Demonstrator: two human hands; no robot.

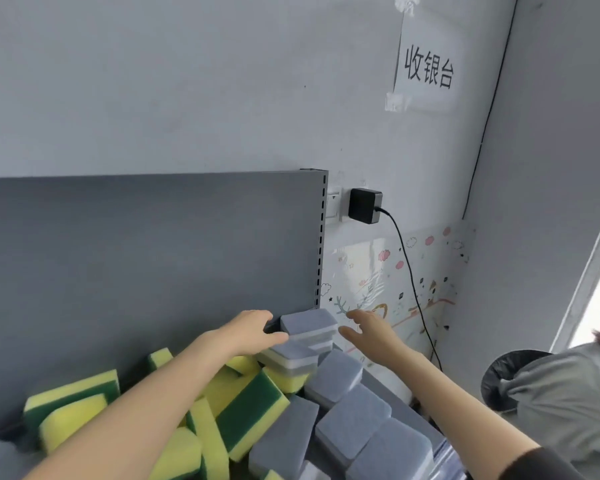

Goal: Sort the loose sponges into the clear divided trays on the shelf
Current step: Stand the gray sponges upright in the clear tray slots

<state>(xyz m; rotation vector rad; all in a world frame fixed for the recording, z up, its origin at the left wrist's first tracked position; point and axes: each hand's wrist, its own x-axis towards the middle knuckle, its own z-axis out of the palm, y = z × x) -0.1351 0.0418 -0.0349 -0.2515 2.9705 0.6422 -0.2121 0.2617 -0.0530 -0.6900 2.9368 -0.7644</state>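
Near, 7 o'clock: yellow-green sponges (250,407) are heaped loose on the shelf, unsorted. 5 o'clock: grey sponges (352,424) are leaning in a rough row running back toward 12. A clear plastic edge (445,457) is seen beside them at bottom right, probably a tray wall; dividers cannot be made out.

Mid-frame, far end of that row: the top grey sponge (309,322) lies flat on a short stack against the shelf back panel (153,254). The left hand (253,329) is at its 9 o'clock end, thumb laid along the front edge, fingers curled behind it: gripped, as far as can be judged. The right hand (369,330) is at the 3 o'clock end, fingers spread and relaxed, nothing held, just beside the sponge; contact cannot be confirmed.

Step judged: greys being stacked at the back of their row; the yellow-green lot not yet sorted. Next move: sponge to be seated square between both hands without the stack below being knocked.

Far, 1 o'clock: a charger (364,205) is plugged in, with a paper sign (426,67) on the wall above.
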